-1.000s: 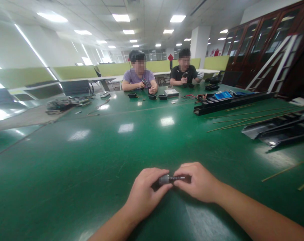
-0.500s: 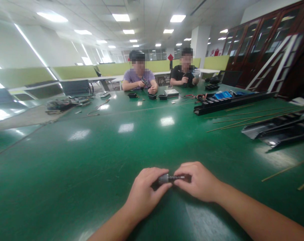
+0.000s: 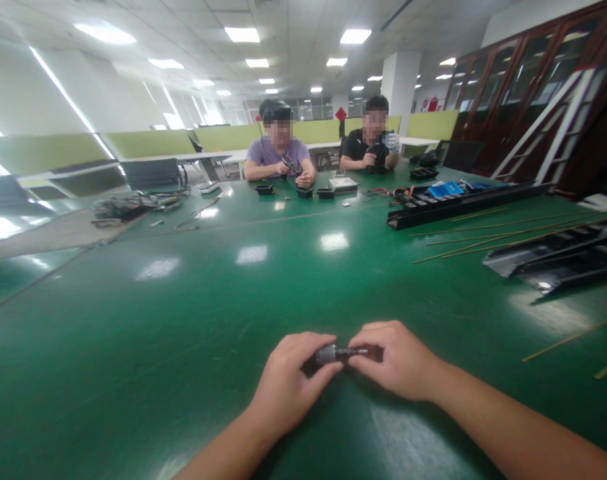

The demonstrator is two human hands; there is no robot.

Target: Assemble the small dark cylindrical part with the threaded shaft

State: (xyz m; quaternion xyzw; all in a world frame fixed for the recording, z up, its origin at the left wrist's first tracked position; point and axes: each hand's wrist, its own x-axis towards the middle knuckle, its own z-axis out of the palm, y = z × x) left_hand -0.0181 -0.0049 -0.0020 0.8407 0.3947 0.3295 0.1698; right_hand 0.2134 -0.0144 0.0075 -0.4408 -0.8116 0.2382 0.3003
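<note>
Thumb and fingers of my left hand (image 3: 292,377) are closed round a small grey cylinder (image 3: 326,354). A thin dark ridged shaft (image 3: 347,353) with a lighter tip extends from it to the right, in line with it. My right hand (image 3: 401,363) pinches the shaft near its tip between thumb and fingers. The piece lies level between both hands, close over the green table (image 3: 193,347). My left fingers hide the cylinder's left end, and its exact kind is unclear.
Two people sit across the table, holding dark tools, near small black trays (image 3: 326,193) and a white box (image 3: 342,185). Black metal channels (image 3: 463,203) and thin brass-coloured rods (image 3: 503,237) lie to the right. A stepladder (image 3: 568,127) stands behind, by dark cabinets.
My hands stay nearly still, with the same grip on the piece. Across the table, the left person's hands and tool have shifted slightly.
</note>
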